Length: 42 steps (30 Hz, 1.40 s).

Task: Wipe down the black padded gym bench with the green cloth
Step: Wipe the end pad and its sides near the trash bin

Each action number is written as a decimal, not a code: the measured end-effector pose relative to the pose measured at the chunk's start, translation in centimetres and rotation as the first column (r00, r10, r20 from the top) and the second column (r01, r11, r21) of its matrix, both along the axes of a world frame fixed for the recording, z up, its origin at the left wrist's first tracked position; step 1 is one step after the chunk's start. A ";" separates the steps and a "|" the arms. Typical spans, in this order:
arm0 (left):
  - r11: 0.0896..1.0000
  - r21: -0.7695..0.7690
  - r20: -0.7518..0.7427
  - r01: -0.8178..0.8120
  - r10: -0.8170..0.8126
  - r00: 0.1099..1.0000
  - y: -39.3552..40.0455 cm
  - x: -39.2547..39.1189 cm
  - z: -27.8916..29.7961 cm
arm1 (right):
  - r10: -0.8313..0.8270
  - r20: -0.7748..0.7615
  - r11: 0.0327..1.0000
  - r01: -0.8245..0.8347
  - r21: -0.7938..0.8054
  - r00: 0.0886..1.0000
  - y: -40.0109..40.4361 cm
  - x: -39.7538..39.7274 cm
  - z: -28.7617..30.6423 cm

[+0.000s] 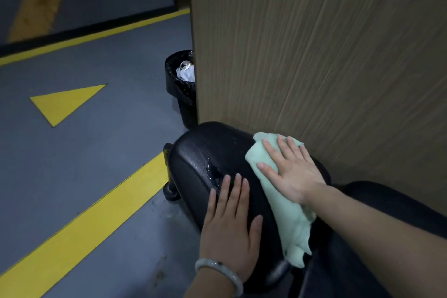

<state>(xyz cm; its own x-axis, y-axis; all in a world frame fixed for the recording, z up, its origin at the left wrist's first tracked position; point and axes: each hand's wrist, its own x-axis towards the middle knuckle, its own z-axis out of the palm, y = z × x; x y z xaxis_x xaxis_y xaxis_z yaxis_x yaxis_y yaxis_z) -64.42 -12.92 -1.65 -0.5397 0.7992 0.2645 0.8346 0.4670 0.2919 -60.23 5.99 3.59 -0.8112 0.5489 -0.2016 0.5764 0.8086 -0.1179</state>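
The black padded gym bench (200, 152) fills the lower middle, its rounded end pad close to a wooden panel. Wet streaks glisten on the pad near its middle. The green cloth (287, 220) lies draped across the pad, running from the far right edge down toward me. My right hand (290, 169) presses flat on the cloth's upper part, fingers spread. My left hand (229, 225) rests flat on the bare pad just left of the cloth, with a pale bracelet on the wrist. A second black pad (387, 205) extends to the lower right under my right forearm.
A tall wood-grain panel (314, 43) stands right behind the bench. A black bin (181, 94) lined with a bag, holding white rubbish, sits at the panel's left corner. The grey floor (84, 152) carries yellow lines and a yellow triangle. The bench's foot (170, 191) touches a yellow stripe.
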 end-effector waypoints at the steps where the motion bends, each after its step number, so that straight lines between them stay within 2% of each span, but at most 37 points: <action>1: 1.000 -0.005 -0.005 0.002 -0.002 1.000 -0.1 0.0 0.0 | 0.083 0.000 0.996 -0.083 0.016 0.997 -0.1 0.5 0.0; 4: 1.000 0.009 0.007 0.016 -0.016 1.000 -0.2 0.1 0.0 | 0.317 -0.006 0.947 -0.317 0.050 0.948 -1.1 3.8 0.0; 6: 1.000 0.014 0.022 0.024 -0.024 0.999 -0.2 0.1 0.0 | 0.386 -0.021 0.923 -0.385 0.023 0.922 -1.3 6.3 0.0; 10: 1.000 0.005 0.006 0.026 -0.026 1.000 -0.2 0.2 -0.2 | 0.296 0.061 0.955 -0.295 -0.024 0.953 0.7 7.1 0.7; 15: 0.999 0.034 0.006 0.013 -0.014 1.000 -0.2 0.2 -0.1 | 0.055 0.058 0.998 -0.057 0.022 0.997 0.7 0.3 0.2; 17: 0.998 0.055 0.002 0.020 -0.020 1.000 -0.3 0.1 -0.1 | 0.101 0.002 0.993 -0.100 0.059 0.995 0.0 -1.6 -0.2; 19: 0.996 0.075 -0.006 0.039 -0.039 0.999 -0.3 0.0 -0.2 | 0.225 -0.037 0.973 -0.223 0.055 0.974 -0.1 -2.0 -0.3; 22: 0.995 0.080 -0.015 0.053 -0.052 0.999 -0.4 0.0 -0.2 | 0.400 -0.025 0.916 -0.398 0.046 0.916 -0.1 -0.3 0.1; 24: 0.995 0.082 -0.010 0.056 -0.056 0.998 -0.5 0.0 -0.2 | 0.450 -0.028 0.893 -0.449 0.040 0.893 -0.1 1.9 0.0; 29: 0.990 0.121 0.001 0.067 -0.068 0.998 -0.5 0.1 -0.3 | 0.369 -0.009 0.929 -0.369 -0.009 0.929 1.2 5.5 0.1; 36: 0.989 0.140 -0.031 0.047 -0.043 0.999 -0.2 -0.1 -0.6 | 0.179 0.038 0.984 -0.180 0.011 0.983 1.8 -0.9 -0.1; 39: 0.986 0.157 -0.045 0.051 -0.045 0.998 -0.1 -0.2 -0.9 | 0.214 0.025 0.977 -0.214 0.012 0.977 1.3 -3.8 -0.3; 42: 0.983 0.174 -0.046 0.054 -0.047 0.998 0.0 -0.3 -0.9 | 0.336 0.008 0.942 -0.336 0.015 0.942 0.9 -3.7 0.1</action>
<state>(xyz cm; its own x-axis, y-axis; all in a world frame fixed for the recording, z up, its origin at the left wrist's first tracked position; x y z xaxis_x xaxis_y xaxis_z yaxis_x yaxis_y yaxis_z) -64.76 -12.93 -2.52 -0.4856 0.7644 0.4242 0.8689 0.3686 0.3304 -63.93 6.91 3.73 -0.9480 0.2479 -0.1996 0.2716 0.9571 -0.1008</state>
